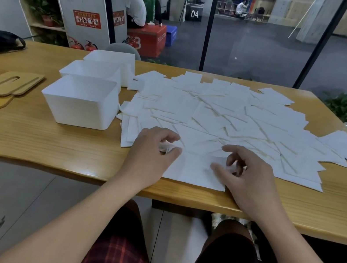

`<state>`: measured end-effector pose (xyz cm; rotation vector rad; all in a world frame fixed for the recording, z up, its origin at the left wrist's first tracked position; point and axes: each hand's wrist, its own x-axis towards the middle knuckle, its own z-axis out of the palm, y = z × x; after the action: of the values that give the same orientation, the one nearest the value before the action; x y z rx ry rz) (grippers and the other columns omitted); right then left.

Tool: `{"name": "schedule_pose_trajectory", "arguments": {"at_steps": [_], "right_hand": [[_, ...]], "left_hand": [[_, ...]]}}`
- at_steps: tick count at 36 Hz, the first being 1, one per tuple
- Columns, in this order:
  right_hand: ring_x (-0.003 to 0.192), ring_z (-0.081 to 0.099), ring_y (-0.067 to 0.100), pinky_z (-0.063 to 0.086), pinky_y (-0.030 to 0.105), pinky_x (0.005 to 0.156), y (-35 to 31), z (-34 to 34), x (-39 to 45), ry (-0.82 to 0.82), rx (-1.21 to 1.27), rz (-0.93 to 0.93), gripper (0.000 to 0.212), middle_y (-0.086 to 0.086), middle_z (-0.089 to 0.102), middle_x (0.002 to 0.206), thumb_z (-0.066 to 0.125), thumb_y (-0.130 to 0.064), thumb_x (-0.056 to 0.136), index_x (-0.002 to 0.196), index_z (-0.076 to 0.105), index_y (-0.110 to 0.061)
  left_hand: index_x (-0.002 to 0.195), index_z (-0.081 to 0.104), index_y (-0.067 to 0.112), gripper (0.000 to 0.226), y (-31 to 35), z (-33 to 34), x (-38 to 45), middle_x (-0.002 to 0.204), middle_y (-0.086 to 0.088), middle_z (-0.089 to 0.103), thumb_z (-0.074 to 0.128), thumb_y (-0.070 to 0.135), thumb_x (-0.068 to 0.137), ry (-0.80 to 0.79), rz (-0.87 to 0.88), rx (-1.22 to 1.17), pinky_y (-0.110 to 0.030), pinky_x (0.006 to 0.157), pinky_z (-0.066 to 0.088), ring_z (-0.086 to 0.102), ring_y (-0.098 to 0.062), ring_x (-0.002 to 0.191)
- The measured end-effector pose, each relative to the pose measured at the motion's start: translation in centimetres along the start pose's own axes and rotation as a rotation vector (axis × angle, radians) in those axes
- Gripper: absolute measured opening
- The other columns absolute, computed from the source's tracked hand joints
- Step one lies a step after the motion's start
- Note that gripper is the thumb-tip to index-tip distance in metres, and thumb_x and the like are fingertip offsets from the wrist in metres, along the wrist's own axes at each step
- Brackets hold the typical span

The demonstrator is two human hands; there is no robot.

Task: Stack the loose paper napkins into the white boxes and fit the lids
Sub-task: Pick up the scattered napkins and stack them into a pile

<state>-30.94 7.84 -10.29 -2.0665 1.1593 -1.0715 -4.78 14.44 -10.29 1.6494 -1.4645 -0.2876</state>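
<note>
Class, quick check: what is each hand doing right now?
Left hand: pinches the near napkin at its left edge.
Right hand: pinches the same napkin's right side.

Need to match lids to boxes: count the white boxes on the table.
3, in a row at the table's left: nearest box, middle box behind it, far box at the back edge. All are open-topped.
</note>
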Motion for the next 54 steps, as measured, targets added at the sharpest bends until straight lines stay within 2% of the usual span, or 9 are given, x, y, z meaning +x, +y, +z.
{"name": "schedule_pose_trajectory", "arguments": {"at_steps": [9,13,25,32,39,44,46,49,54], "right_hand": [[0.098,0.053,-0.003,0.042,0.037,0.093,-1.4,0.6,6.3,-0.083,-0.255,-0.27,0.016,-0.017,0.064,0.107,0.081,-0.033,0.098,0.114,0.082,-0.033],[0.101,0.055,0.004,0.04,0.046,0.098,-0.4,2.4,8.3,-0.151,-0.32,-0.342,0.012,-0.017,0.067,0.106,0.085,-0.036,0.094,0.105,0.085,-0.033],[0.094,0.057,0.016,0.045,0.044,0.095,-0.2,3.6,9.0,-0.173,-0.369,-0.396,0.006,-0.01,0.067,0.098,0.077,-0.02,0.101,0.096,0.08,-0.021],[0.095,0.056,0.007,0.042,0.024,0.079,0.3,3.5,8.7,-0.205,-0.23,-0.302,0.013,-0.015,0.063,0.097,0.07,-0.021,0.105,0.094,0.071,-0.028],[0.102,0.061,0.009,0.051,0.032,0.087,0.5,3.1,8.2,-0.172,-0.104,-0.312,0.008,-0.018,0.065,0.104,0.073,-0.025,0.103,0.099,0.074,-0.033],[0.121,0.062,0.009,0.051,0.036,0.101,0.7,2.4,8.1,-0.085,-0.067,-0.294,0.018,-0.018,0.066,0.125,0.07,-0.036,0.105,0.122,0.075,-0.033],[0.134,0.058,0.009,0.048,0.037,0.109,0.5,2.1,8.0,-0.088,-0.03,-0.276,0.027,-0.019,0.063,0.138,0.069,-0.043,0.106,0.132,0.071,-0.036],[0.141,0.054,0.004,0.044,0.032,0.112,0.1,1.8,7.7,-0.108,0.077,-0.203,0.039,-0.025,0.059,0.149,0.06,-0.058,0.107,0.144,0.064,-0.044],[0.133,0.063,0.003,0.049,0.031,0.104,-1.0,1.0,7.3,-0.206,0.238,-0.112,0.043,-0.019,0.07,0.139,0.052,-0.055,0.111,0.149,0.062,-0.039]], "left_hand": [[0.104,0.078,0.041,0.012,0.0,0.1,1.4,0.105,0.023,0.071,0.074,0.03,0.103,0.011,-0.064,-0.06,-0.017,0.083,0.047,0.062,0.0,0.102],[0.12,0.076,0.032,0.017,-0.4,-0.5,3.0,0.102,0.019,0.07,0.067,0.025,0.107,0.095,-0.049,0.04,-0.029,0.085,0.055,0.062,-0.007,0.1],[0.129,0.074,0.029,0.027,-1.1,0.6,4.6,0.126,0.007,0.067,0.052,0.028,0.114,-0.014,-0.056,0.194,-0.044,0.109,0.049,0.057,-0.017,0.116],[0.132,0.071,0.022,0.034,0.3,0.4,6.2,0.104,0.009,0.074,0.06,0.045,0.11,0.009,-0.087,0.077,-0.047,0.099,0.056,0.068,-0.019,0.108],[0.122,0.069,0.03,0.023,1.0,1.8,7.1,0.082,0.008,0.065,0.077,0.032,0.1,0.107,-0.057,-0.008,-0.027,0.071,0.055,0.063,-0.008,0.074],[0.109,0.075,0.029,0.015,-0.3,1.1,6.4,0.079,0.006,0.064,0.068,0.016,0.103,0.166,-0.034,-0.291,-0.016,0.062,0.046,0.058,-0.005,0.069],[0.105,0.076,0.026,0.017,-0.3,0.6,6.0,0.095,0.008,0.072,0.066,0.014,0.101,0.152,-0.032,-0.478,-0.017,0.073,0.051,0.065,-0.005,0.086],[0.102,0.077,0.019,0.012,0.1,0.0,5.5,0.105,0.001,0.071,0.067,0.011,0.099,0.029,-0.074,-0.775,-0.03,0.091,0.049,0.061,-0.019,0.102],[0.101,0.073,0.014,0.015,0.5,-0.9,5.0,0.102,-0.006,0.064,0.062,0.004,0.096,-0.207,-0.102,-1.133,-0.029,0.075,0.051,0.061,-0.021,0.093]]}}
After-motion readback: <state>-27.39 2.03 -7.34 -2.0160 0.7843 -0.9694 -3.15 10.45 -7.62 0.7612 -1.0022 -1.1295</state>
